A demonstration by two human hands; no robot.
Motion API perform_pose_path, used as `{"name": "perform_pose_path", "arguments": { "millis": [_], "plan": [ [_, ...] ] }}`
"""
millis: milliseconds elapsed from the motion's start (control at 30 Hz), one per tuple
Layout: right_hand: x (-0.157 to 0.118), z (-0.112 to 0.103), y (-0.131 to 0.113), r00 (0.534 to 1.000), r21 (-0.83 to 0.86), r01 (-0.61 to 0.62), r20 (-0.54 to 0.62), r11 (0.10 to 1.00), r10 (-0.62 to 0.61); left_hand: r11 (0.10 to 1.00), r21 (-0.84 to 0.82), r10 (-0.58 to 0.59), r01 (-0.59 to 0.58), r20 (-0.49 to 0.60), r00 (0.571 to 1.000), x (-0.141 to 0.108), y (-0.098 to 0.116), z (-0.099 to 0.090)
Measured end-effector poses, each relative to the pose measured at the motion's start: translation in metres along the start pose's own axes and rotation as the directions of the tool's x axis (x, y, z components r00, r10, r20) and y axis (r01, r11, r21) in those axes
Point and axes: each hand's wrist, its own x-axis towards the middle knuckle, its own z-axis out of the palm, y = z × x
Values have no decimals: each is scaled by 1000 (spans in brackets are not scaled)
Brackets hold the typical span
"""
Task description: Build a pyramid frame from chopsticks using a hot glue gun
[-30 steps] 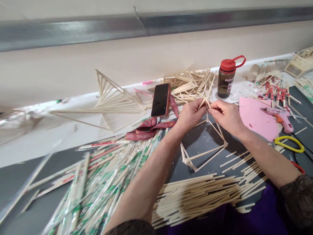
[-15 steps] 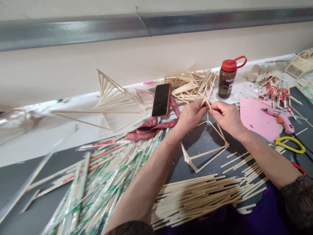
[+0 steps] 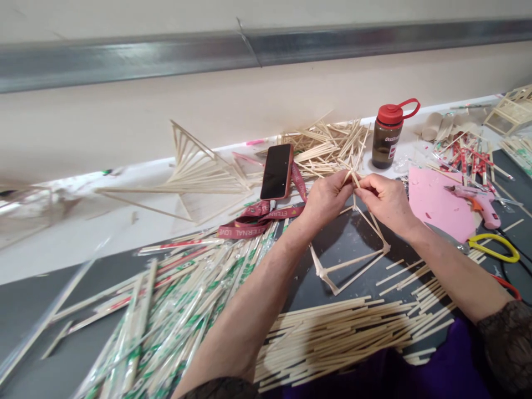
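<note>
White tbl: btl part-full; L hand, R hand pinch stick frame.

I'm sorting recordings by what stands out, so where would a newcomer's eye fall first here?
Probably first on the red-capped bottle, upright near the wall, right of centre. Next, nearer the viewer, the left hand and right hand pinch thin sticks at the far end of an open stick frame. Wrapped sticks with green and red print fan across the lower left.
</note>
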Motion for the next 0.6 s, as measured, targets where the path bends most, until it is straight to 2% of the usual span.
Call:
{"name": "perform_pose_path", "arguments": {
  "millis": [600],
  "plan": [
    [0, 3, 2, 999, 10, 25, -21, 1000, -25, 998, 68, 13, -12, -17, 1000, -1, -2, 1]
  ]
}}
